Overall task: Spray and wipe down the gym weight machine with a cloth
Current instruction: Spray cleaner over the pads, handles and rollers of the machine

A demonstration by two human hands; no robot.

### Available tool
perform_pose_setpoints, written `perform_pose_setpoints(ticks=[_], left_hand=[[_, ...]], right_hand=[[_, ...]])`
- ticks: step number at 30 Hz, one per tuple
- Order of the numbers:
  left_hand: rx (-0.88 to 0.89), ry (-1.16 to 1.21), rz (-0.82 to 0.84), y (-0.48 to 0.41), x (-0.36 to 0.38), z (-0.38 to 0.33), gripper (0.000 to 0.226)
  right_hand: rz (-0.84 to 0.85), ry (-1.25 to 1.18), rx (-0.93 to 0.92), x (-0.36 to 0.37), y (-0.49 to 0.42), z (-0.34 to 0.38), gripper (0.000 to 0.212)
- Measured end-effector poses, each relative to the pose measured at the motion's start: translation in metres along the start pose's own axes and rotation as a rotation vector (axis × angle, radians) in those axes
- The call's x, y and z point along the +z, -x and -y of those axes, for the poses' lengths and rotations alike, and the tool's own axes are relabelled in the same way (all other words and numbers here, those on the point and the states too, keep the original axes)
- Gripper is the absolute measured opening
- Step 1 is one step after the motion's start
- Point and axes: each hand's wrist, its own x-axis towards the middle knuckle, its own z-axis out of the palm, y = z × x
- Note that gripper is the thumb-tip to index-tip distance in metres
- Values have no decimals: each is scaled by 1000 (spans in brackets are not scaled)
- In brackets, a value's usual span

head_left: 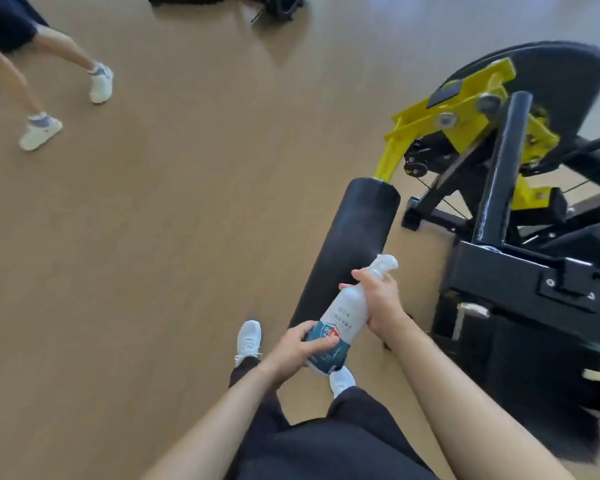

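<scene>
At far left, another person's legs (21, 81) stand on the wooden floor (187, 202), well apart from the work. Near the bottom centre, the left grip (293, 351) curls round the base of the spray bottle (340, 320). The right grip (381, 299) wraps round the bottle's neck, its fingers at the trigger. The bottle tilts up and to the right, with its nozzle pointing at the black roller pad (354, 237) just beyond it. Further right stands the weight machine (503, 168) with its yellow frame (465, 109).

This looks like the spraying step, with wiping not yet begun. No cloth is in view. The next move probably calls for squeezing the trigger along the pad, then freeing one hand to fetch a cloth.
</scene>
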Motion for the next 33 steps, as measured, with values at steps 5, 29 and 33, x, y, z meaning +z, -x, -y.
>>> perform_pose_setpoints(ticks=[5, 29, 33], left_hand=[[-20, -96, 215, -18, -66, -33, 55], [402, -1650, 336, -105, -96, -52, 79], [-102, -1593, 129, -102, -139, -41, 60]], right_hand=[[-145, -37, -77, 43, 6, 13, 27], [-248, 255, -76, -8, 71, -23, 25], [-244, 270, -82, -10, 64, -28, 20]])
